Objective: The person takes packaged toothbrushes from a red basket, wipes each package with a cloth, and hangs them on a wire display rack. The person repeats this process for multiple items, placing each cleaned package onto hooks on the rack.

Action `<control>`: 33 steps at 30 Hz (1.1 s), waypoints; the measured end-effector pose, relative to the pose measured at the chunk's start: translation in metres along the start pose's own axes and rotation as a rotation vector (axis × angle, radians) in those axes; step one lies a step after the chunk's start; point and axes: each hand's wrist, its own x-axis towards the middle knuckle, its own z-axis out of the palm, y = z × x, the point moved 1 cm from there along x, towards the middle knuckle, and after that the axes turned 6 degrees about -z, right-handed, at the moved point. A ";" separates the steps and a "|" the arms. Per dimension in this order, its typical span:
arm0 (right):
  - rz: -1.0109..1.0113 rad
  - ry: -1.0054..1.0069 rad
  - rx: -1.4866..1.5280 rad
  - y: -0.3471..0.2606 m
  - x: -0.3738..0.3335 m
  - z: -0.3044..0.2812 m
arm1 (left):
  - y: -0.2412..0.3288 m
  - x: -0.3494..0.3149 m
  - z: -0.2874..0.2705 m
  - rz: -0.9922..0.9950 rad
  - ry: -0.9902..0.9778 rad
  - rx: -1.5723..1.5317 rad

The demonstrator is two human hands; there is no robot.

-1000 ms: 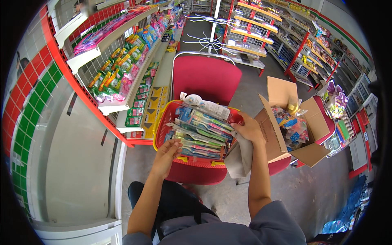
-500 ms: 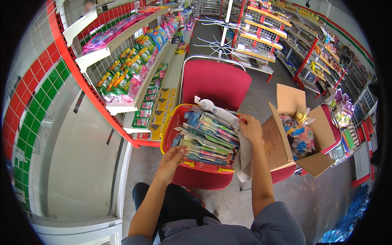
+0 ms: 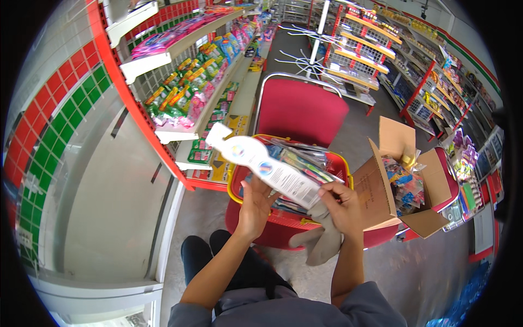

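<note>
My right hand [image 3: 342, 210] grips the lower end of a long white toothbrush pack [image 3: 265, 168], its printed back with a barcode facing up. A limp grey cloth [image 3: 321, 242] hangs from the same hand. Close to the pack's lower edge, my left hand [image 3: 253, 211] is open, thumb and fingers apart; whether its fingertips touch the pack is unclear. Beneath both hands a red basket [image 3: 342, 163] with a yellow rim holds many packed toothbrushes [image 3: 308, 163], partly hidden by the white pack. The basket rests on a red chair [image 3: 298, 111].
An open cardboard box [image 3: 376, 191] with bagged goods stands on another chair at right. Shelving [image 3: 188, 131] with colourful packets runs along the left. Behind the chair rises a white wire rack [image 3: 313, 60]. Blue plastic-wrapped goods [image 3: 468, 297] sit at the lower right.
The white pack has come up out of the basket's right side and now lies across above it. My left hand has left the basket's front packs and moved right. The view has shifted slightly.
</note>
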 end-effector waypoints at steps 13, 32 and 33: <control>-0.182 -0.420 0.076 -0.039 -0.006 0.104 | 0.077 -0.075 -0.058 0.207 0.360 -0.366; -0.897 -0.593 -0.155 -0.066 -0.054 0.278 | 0.105 -0.160 -0.118 0.266 0.463 -0.400; -0.902 -0.621 -0.168 -0.065 -0.056 0.277 | 0.107 -0.161 -0.120 0.282 0.465 -0.404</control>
